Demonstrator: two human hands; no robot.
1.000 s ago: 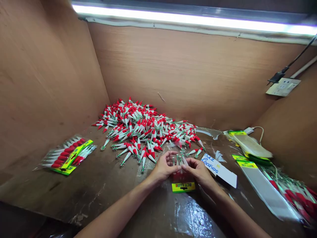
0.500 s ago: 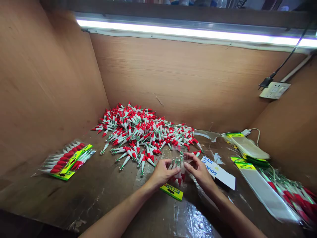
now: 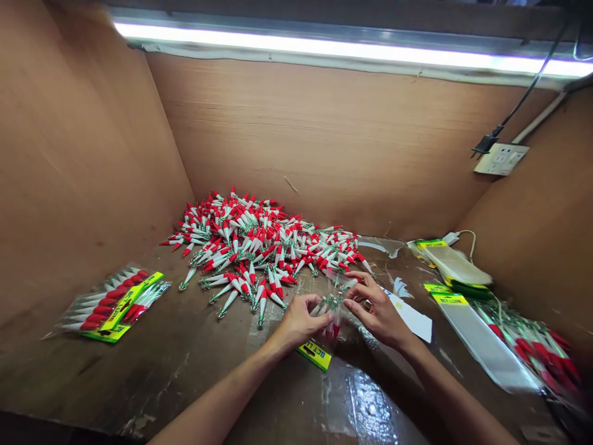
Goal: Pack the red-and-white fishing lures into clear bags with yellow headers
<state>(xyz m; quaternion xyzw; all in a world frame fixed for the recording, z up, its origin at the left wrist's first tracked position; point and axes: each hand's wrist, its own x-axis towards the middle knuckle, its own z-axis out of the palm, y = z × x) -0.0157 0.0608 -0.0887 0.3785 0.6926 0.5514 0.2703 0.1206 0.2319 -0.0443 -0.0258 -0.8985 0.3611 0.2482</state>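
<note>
Between my hands lies a clear plastic bag point(image 3: 327, 339) with a yellow-green header card point(image 3: 315, 356) at its near end. Inside it are several red-and-white fishing lures point(image 3: 336, 329), their green hook ends toward the far, open end. My left hand point(image 3: 302, 320) grips the bag's left side, thumb across the lures. On the right, my right hand point(image 3: 377, 312) has curled fingers and thumb close together at the bag's edge by the hooks. Its fingertips partly hide the contact. A big pile of loose lures point(image 3: 259, 241) lies just beyond.
Filled lure packs point(image 3: 109, 303) lie at left. Empty bags point(image 3: 482, 343), more stacked bags point(image 3: 456, 266) and a heap of lures point(image 3: 542, 352) are at right. A white card point(image 3: 414, 318) lies beside my right hand. A plug point(image 3: 485, 143) hangs by the wall socket point(image 3: 503, 159).
The view has shifted slightly, so most things sit further left. My right thumb and fingertips have come closer together at the bag's edge. My left hand keeps its grip.
</note>
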